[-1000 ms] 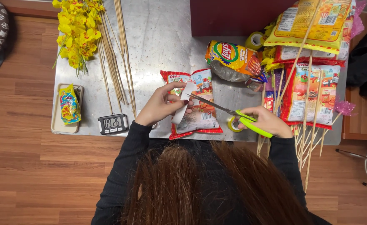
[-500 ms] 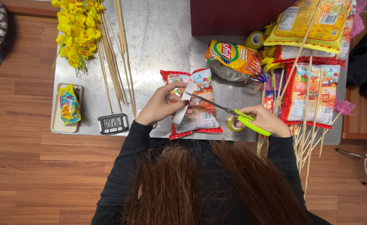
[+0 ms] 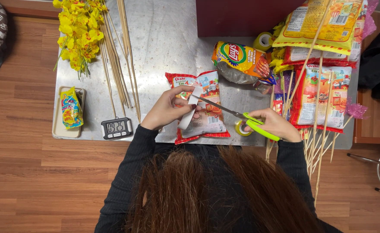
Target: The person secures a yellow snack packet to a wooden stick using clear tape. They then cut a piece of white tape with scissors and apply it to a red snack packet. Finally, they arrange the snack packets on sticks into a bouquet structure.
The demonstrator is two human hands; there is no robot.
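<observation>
White strip (image 3: 189, 113) held above red snack bag (image 3: 200, 108) on worktop (image 3: 164, 43). Left hand (image 3: 169, 108) fingers pinching strip. Looks light, floppy, best gripped close to cut. Right hand (image 3: 274, 124) fingers closed in green-handled scissors (image 3: 237, 116), blades at strip's upper end.

Scissors (image 3: 241, 117): lime-green handles, grey metal blades. Paper strip (image 3: 189, 113): plain white. Snack bag (image 3: 200, 108) beneath: red edges, white and orange panels. Chip bag (image 3: 239, 58): orange-yellow with a red and green patch. Large bag (image 3: 323, 21): yellow, red-striped hem. Tape roll (image 3: 263, 41): pale yellow. Flowers (image 3: 77, 32): bright yellow, green stems. Sticks (image 3: 121, 56): tan. Timer (image 3: 116, 127): black, grey display. Table (image 3: 168, 39): speckled silver-grey. Sleeves (image 3: 129, 172): black. Floor (image 3: 21, 172): reddish-brown wood grain.
</observation>
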